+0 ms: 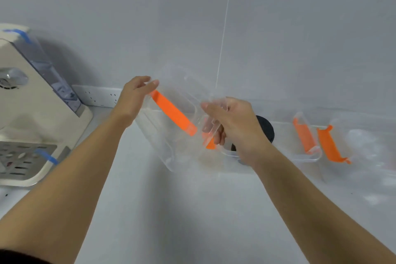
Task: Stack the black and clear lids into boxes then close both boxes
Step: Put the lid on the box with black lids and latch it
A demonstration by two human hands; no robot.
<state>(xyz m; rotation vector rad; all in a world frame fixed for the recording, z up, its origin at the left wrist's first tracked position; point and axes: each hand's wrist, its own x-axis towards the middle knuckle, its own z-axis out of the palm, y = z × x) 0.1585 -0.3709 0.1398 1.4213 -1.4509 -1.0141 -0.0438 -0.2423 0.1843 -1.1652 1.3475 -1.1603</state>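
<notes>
A clear box cover [182,92] with an orange clasp [173,113] is held tilted above the table. My left hand [135,96] grips its far left end and my right hand [231,122] grips its near right end. Under the cover stands a clear box [171,156] with orange clasps. Black lids [265,128] show behind my right hand, stacked inside this box. To the right stands a second clear box [364,156] with an orange clasp [331,146], and clear lids blur inside it. Another orange clasp [304,135] sits on the first box's right end.
A cream water dispenser [32,103] with blue tape and a metal drip tray stands at the left. A white power strip [98,95] lies along the grey wall behind it. A thin white cord [224,28] hangs down the wall.
</notes>
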